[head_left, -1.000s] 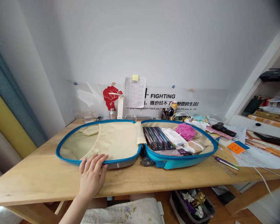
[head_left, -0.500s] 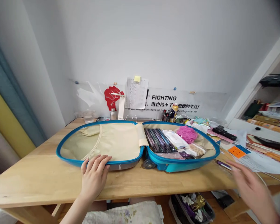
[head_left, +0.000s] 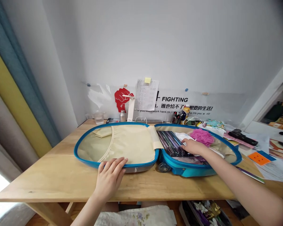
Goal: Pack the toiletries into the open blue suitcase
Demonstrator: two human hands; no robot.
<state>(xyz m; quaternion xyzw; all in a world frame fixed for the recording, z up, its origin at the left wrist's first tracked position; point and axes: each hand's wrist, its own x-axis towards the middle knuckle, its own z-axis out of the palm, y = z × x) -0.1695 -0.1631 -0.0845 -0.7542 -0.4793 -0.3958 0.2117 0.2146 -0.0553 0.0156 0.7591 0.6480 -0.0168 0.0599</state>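
Note:
An open blue hard-shell suitcase (head_left: 188,169) lies flat on the table, with its cream-lined lid half (head_left: 127,146) on the left. My left hand (head_left: 110,177) rests on the lid's front rim, fingers over the blue edge. My right hand (head_left: 193,147) reaches into the right half, touching a white packet (head_left: 184,136). Beside it lie dark flat packets in purple tones (head_left: 169,142), partly under my fingers. A pink mesh bath puff (head_left: 202,137) sits just beyond my hand. My forearm hides the suitcase's right front contents.
The wooden table (head_left: 49,185) has a front edge close to me. A glass (head_left: 99,118) and a metal bottle (head_left: 122,116) stand at the back. Papers, a black object (head_left: 242,137) and a purple pen (head_left: 250,174) lie right. A bin (head_left: 202,213) sits below.
My right hand has moved from the table's right side into the suitcase's right half. The view has swung, shifting the suitcase rightward in the frame. My left hand stays on the rim.

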